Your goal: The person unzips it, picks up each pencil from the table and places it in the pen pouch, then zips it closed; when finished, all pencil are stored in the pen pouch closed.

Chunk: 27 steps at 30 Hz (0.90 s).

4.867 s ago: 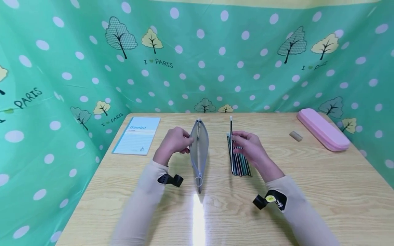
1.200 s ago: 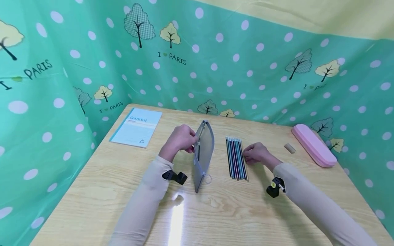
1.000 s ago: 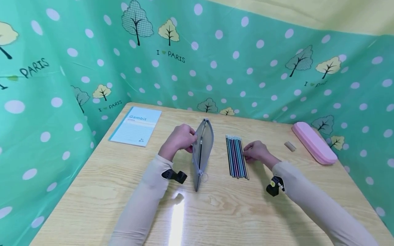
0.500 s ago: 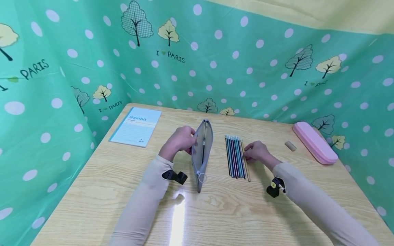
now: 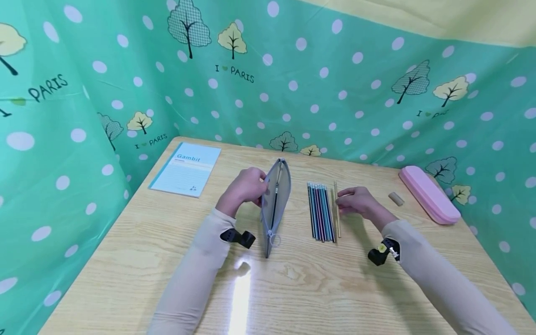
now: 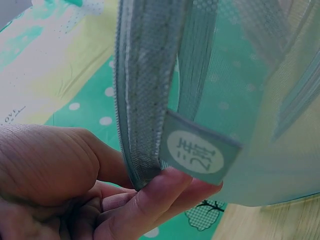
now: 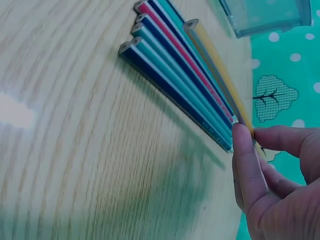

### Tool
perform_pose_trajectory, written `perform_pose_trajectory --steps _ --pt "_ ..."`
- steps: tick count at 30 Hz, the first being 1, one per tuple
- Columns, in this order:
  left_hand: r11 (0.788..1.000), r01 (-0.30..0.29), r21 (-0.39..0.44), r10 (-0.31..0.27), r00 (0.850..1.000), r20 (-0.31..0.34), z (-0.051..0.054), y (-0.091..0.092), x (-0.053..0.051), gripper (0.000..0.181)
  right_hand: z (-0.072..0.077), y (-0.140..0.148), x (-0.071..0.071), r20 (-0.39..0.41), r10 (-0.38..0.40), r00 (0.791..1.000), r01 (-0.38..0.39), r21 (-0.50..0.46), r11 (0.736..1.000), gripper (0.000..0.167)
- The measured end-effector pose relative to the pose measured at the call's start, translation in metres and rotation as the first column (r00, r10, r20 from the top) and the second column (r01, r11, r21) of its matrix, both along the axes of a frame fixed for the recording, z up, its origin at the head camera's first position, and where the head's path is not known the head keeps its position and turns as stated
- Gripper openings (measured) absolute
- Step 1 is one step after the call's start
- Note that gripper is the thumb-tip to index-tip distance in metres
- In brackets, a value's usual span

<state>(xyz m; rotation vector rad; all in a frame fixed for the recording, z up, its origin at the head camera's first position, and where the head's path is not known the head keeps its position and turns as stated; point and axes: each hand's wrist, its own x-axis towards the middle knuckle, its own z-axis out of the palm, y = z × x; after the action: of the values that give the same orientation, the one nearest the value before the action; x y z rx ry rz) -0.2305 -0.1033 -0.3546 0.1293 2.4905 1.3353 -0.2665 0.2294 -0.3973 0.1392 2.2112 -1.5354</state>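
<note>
My left hand [image 5: 244,186] pinches the zippered edge of a grey-blue mesh pencil pouch [image 5: 286,190], which stands upright with its mouth parted. A tag [image 6: 202,147] sits beside the fingers in the left wrist view. Inside the pouch leans a dark pencil [image 5: 274,207]. To the right, my right hand [image 5: 356,200] pinches a yellow pencil [image 7: 215,65] between thumb and fingers near one end. In the head view it is tilted slightly, just right of a row of several blue, teal, dark and red pencils [image 5: 320,214] lying side by side on the table.
A light blue notebook [image 5: 186,168] lies at the table's back left. Back right are a small brownish eraser-like block [image 5: 396,199] and a pink pencil case [image 5: 429,195]. A green dotted curtain [image 5: 251,83] hangs behind the wooden table [image 5: 318,288].
The dark pencil that the right hand held earlier is now in the pouch. Since then the right hand has separated the yellow pencil from the row and raised it. The left hand keeps its grip.
</note>
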Motion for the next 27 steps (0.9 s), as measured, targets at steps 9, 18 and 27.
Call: perform_pose_trajectory --steps 9,18,27 --pt "1.0 -0.003 -0.004 0.003 1.0 -0.001 -0.001 -0.002 0.001 0.029 0.01 -0.023 0.002 -0.024 0.017 1.0 -0.019 -0.105 0.994 0.053" --pt "1.0 -0.005 0.011 0.005 1.0 0.003 -0.001 0.0 -0.001 0.028 0.028 -0.05 0.007 -0.02 0.024 1.0 -0.028 -0.196 0.98 0.052" --pt "1.0 -0.003 0.008 0.003 1.0 -0.005 -0.002 0.0 -0.001 0.026 0.044 -0.082 0.017 -0.047 -0.007 0.999 -0.006 -0.281 0.96 0.051"
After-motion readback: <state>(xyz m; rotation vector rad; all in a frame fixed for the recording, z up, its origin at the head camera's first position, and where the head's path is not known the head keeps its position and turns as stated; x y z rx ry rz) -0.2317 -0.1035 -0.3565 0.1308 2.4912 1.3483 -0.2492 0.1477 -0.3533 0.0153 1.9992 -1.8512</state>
